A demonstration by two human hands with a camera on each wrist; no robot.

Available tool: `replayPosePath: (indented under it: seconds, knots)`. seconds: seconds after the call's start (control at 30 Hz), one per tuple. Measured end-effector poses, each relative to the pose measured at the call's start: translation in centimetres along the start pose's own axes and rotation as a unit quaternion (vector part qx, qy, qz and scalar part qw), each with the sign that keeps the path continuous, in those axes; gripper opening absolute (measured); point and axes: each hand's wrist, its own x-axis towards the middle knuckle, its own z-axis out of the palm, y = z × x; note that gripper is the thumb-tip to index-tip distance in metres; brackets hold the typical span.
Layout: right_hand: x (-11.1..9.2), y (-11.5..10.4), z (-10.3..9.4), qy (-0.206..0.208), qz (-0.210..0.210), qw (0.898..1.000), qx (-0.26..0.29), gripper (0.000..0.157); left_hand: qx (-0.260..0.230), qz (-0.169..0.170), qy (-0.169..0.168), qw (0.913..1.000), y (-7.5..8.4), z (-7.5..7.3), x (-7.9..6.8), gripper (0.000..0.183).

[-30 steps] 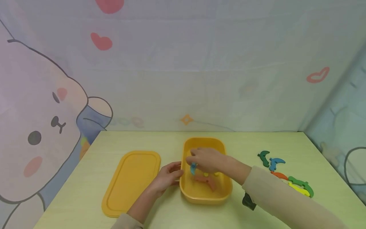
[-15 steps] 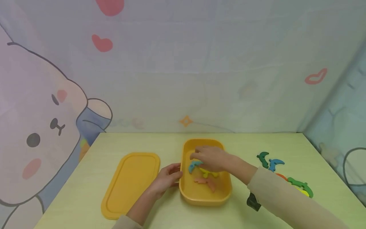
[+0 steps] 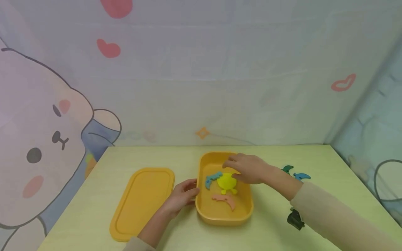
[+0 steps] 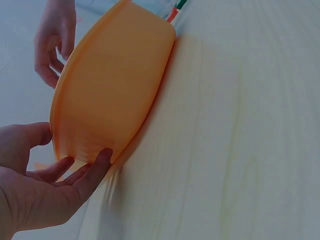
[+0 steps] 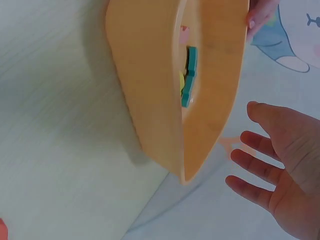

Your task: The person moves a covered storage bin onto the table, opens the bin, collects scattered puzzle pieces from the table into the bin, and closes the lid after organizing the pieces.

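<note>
your right hand (image 3: 249,168) hovers loose over the box (image 3: 224,221)

head view: a yellow piece (image 3: 226,182), a blue piece (image 3: 213,178) and a pink piece (image 3: 226,199) lie inside the box, the lid (image 3: 142,204) beside your left hand (image 3: 182,195). left wrist view: your left hand's relaxed fingers and thumb touch the box's outer side. right wrist view: your right hand's fingers are parted, released, apart from the box.
</note>
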Motion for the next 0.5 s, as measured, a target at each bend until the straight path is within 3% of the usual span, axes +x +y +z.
replayPosePath:
  seconds: [0.5]
  knots:
    - [-3.6,2.6,0.1,0.036,-0.001,0.999,-0.008,0.039,0.005,-0.009,0.009,0.9999,0.1,0.3,0.3,0.052]
